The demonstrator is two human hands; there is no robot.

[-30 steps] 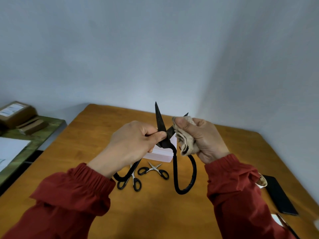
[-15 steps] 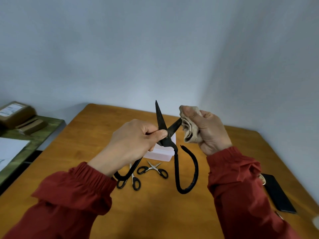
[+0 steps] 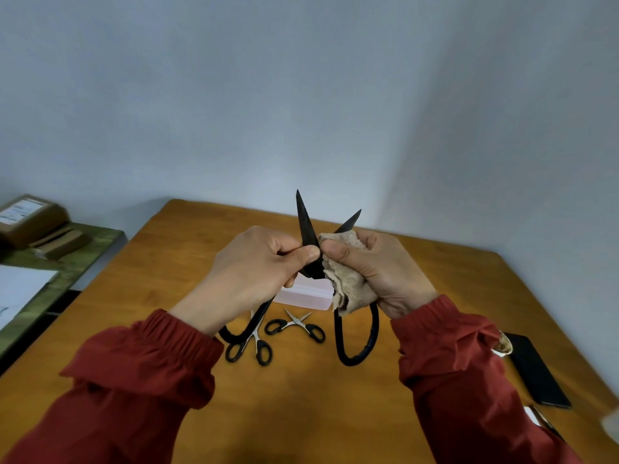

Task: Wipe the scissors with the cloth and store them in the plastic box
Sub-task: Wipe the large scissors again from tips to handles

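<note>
Sleeves [image 3: 140,373] in red fill the near corners. Above the table [image 3: 435,272], the left hand [image 3: 254,272] pinches the big black scissors [image 3: 306,226] near the pivot, blades spread toward twelve and one o'clock. The right hand [image 3: 385,272] clutches the cloth [image 3: 348,289] against the right blade. Farther off, two small scissors [image 3: 294,328] lie at six o'clock of the plastic box [image 3: 304,296].

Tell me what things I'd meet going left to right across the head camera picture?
From the left: cardboard box → left hand → cloth → right hand → black phone. The big scissors cross both hands, so I skipped them.
</note>
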